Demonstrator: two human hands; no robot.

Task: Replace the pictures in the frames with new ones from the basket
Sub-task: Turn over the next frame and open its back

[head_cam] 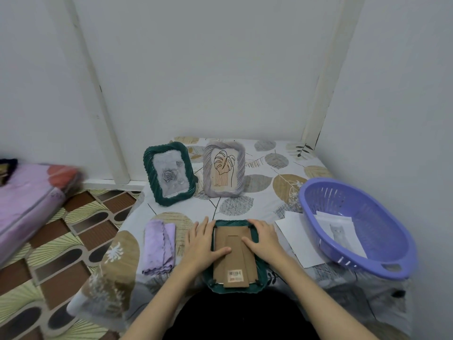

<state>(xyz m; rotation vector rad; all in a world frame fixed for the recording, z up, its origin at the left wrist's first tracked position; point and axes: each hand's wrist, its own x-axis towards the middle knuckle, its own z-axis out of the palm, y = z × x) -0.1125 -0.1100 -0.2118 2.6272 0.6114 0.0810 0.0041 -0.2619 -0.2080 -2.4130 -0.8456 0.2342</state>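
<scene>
Face-down frame (235,256) in front, two standing frames (196,175) behind, basket (382,261) right

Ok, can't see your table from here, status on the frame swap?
Left hand and right hand flat on the face-down green frame, backing board on. Cat picture in basket. Nothing blocking.

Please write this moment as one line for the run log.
stage: green frame face down, cardboard back on | left hand: flat on back | right hand: flat on back | basket: holds cat picture
</scene>
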